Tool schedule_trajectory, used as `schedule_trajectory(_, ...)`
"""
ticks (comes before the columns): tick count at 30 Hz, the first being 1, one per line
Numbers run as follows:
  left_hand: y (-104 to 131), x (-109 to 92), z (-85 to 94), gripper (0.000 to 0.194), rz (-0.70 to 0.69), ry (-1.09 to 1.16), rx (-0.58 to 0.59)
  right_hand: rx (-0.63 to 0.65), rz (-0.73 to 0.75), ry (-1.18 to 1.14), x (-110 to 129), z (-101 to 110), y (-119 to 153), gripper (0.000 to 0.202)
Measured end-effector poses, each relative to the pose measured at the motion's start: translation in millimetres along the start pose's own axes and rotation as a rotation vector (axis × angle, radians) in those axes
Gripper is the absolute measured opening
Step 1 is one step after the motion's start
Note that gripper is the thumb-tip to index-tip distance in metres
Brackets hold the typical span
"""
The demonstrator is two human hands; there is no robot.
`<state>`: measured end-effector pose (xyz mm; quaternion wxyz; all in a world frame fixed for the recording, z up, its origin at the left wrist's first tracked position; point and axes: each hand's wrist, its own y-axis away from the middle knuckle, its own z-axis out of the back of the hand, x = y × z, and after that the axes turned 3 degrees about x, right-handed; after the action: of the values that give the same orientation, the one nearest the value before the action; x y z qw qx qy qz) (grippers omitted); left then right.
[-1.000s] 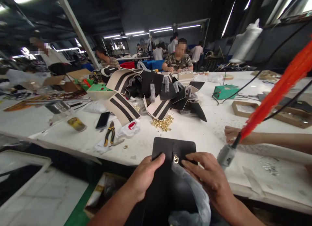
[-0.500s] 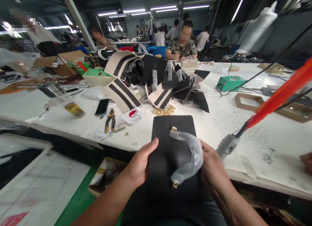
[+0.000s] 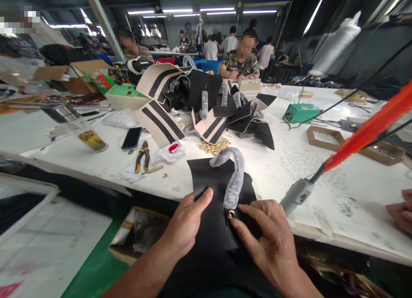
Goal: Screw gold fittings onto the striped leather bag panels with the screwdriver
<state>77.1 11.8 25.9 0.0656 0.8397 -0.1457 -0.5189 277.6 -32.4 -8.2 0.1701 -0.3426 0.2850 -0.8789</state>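
Note:
A black leather panel (image 3: 209, 178) is tilted at the table's front edge. My left hand (image 3: 185, 225) grips its left side, thumb on top and fingers underneath. On the panel, a handle (image 3: 234, 184) wrapped in clear plastic arches up. The handle's near end meets a gold metal fitting (image 3: 231, 214). My right hand (image 3: 270, 236) has its thumb and forefinger closed on that fitting. The handle's far end lies near the panel's top edge, where its attachment is hidden.
Behind lie stacked black and beige panels (image 3: 162, 122) and a pile of gold fittings (image 3: 215, 146). Pliers (image 3: 142, 157) and a phone (image 3: 131, 138) are left. A grey tool with an orange hose (image 3: 298, 195) stands right. Another person's hand (image 3: 401, 212) rests at the far right.
My right hand has left the panel's right edge and come to the near gold fitting. The panel has tilted and the handle now stands up and points away.

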Motion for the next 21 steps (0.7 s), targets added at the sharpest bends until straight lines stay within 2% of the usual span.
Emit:
schedule_trajectory(5, 3, 8, 0.0, 0.045, -0.078, -0.094, -0.022, -0.024, -0.04, -0.096, 10, -7, -2, 0.014)
schedule_trajectory(9, 5, 9, 1.0, 0.045, -0.083, -0.128, -0.064, -0.023, -0.068, -0.234, 10, -11, 0, 0.007)
schedule_trajectory(15, 6, 4, -3.5, 0.043, -0.047, -0.104, -0.05, 0.093, 0.012, -0.347, 5, -9, -1, 0.016)
schedule_trajectory(21, 6, 5, 2.4, 0.045, 0.02, -0.187, -0.013, 0.318, 0.081, -0.438, -1, 7, -19, 0.009)
